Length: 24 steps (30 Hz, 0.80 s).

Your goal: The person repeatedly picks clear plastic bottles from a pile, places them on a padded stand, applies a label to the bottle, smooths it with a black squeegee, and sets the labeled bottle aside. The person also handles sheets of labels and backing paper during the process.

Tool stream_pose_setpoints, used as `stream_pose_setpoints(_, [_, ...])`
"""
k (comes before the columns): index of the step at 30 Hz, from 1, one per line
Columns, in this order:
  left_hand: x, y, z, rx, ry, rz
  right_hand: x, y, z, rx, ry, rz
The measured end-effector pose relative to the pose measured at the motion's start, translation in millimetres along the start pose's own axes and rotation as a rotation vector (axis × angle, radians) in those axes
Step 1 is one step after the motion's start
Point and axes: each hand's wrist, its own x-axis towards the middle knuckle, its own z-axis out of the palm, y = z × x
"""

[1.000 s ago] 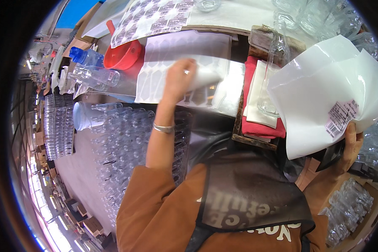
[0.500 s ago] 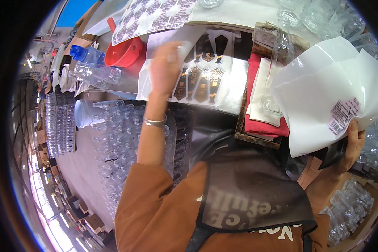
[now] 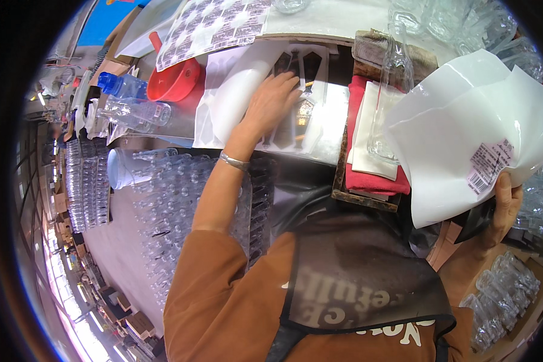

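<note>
My left hand (image 3: 274,105) lies palm down over a sheet of black-and-gold labels (image 3: 304,114) on the worktable, its fingers stretched out across the upper part. A white, curled sheet (image 3: 238,90) bulges up beside that palm, and a translucent layer dulls several of the labels under the hand. At the right, my right hand (image 3: 508,202) grips the lower edge of a large glossy white sheet (image 3: 446,133), which is bent upward. One small printed barcode label (image 3: 489,166) sticks to it close to the fingers.
A wooden tray (image 3: 368,202) holds red and white cloths (image 3: 377,133) and a clear bottle (image 3: 386,120). A red funnel-like bowl (image 3: 175,81) and a blue-capped bottle (image 3: 123,84) stand left. Rows of clear bottles (image 3: 175,199) fill the lower left; a box of bottles (image 3: 504,295) sits lower right.
My left hand has moved right and down onto the label sheet, with the white sheet now curled over beside it. My right hand still grips the glossy sheet.
</note>
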Motion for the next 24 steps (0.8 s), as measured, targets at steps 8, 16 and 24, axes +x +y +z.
stream_pose_setpoints(8, [5.7, 11.5, -16.1, 0.153, 0.305, -0.096, 0.7, 1.8, -8.0, -0.004, -0.028, -0.004])
stream_pose_setpoints(16, [-17.3, -115.5, -46.9, -0.505, 0.081, -0.718, -0.9, 3.1, -8.3, 0.004, -0.001, -0.011])
stream_pose_setpoints(24, [-65.8, -179.7, -78.7, -1.606, 0.341, -1.008, -0.2, 6.7, -13.6, 0.058, -0.039, -0.040])
